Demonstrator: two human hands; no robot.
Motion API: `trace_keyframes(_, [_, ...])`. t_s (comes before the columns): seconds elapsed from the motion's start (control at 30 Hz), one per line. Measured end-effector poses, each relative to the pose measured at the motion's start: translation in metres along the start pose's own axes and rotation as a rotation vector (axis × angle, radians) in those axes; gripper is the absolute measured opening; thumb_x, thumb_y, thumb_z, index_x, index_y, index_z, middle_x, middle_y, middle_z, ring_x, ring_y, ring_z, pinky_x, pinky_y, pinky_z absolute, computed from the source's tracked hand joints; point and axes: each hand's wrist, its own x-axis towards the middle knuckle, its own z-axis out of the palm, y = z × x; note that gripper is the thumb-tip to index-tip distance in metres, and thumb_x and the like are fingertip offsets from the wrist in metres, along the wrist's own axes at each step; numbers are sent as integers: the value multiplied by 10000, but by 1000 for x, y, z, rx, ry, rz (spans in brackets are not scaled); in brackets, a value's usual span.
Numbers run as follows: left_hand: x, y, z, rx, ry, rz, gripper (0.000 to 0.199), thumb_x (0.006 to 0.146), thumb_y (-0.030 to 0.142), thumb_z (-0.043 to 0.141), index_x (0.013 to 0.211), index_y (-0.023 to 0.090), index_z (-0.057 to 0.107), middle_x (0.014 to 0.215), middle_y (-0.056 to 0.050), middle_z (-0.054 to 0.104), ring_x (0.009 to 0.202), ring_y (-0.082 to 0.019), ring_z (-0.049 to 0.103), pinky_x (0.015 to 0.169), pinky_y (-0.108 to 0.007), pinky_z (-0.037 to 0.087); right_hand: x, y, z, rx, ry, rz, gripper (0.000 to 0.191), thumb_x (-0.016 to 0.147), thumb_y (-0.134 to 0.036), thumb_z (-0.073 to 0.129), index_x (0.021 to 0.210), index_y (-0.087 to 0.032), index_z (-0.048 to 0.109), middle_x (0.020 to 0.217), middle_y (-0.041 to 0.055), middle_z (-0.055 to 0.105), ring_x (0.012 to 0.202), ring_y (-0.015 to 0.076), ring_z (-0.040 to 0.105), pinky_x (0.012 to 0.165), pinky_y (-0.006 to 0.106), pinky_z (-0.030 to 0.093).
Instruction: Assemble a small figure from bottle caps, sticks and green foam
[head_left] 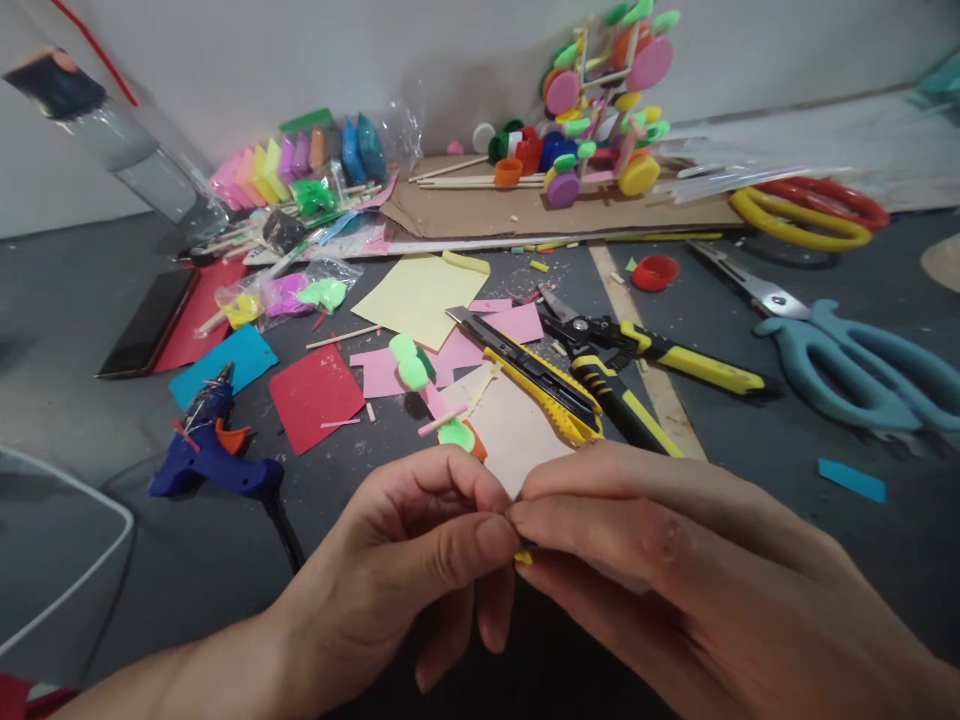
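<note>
My left hand [427, 560] and my right hand [660, 560] meet fingertip to fingertip low in the middle of the view. A tiny yellow piece [523, 557] peeks out between the thumbs, next to my right thumb; the fingers hide the rest. Both hands are closed in a pinch around it. Just beyond them lies a small assembly [435, 400] of pink sticks with green and orange discs. Near my right fingers rests a yellow utility knife [536, 380], partly over pale pink paper [517, 430].
A blue glue gun [217, 450] with a cable lies left. Pliers with yellow-black handles [622, 390] and blue scissors [840, 360] lie right. Behind are a red cap [655, 272], red paper [315, 395], a stick-and-disc model [600, 120], cardboard [465, 210] and a bottle [150, 160].
</note>
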Motion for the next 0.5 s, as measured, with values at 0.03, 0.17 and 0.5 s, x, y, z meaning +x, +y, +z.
trace_keyframes(0.03, [0, -1, 0, -10, 2, 1, 171, 886, 358, 690, 895, 208, 608, 591, 49, 657, 322, 4, 421, 324, -58, 344, 0, 0, 1, -5, 8, -7, 69, 918, -166, 620, 968, -214, 613, 903, 2, 738, 793, 115, 718, 705, 166, 609])
trace_keyframes(0.17, [1, -3, 0, -61, -21, 20, 145, 877, 330, 705, 893, 208, 629, 611, 45, 677, 369, -13, 505, 345, -60, 406, 1, -3, 3, 46, 62, -48, 96, 930, -133, 572, 921, -222, 608, 827, -7, 734, 695, 106, 688, 597, 191, 581])
trace_keyframes(0.5, [-2, -2, 1, -42, -52, 66, 62, 911, 267, 664, 904, 206, 660, 683, 21, 656, 525, -43, 601, 414, -65, 481, 4, -5, -4, -61, 49, -13, 141, 841, -59, 605, 847, -197, 573, 757, -25, 697, 648, 53, 652, 597, 141, 527])
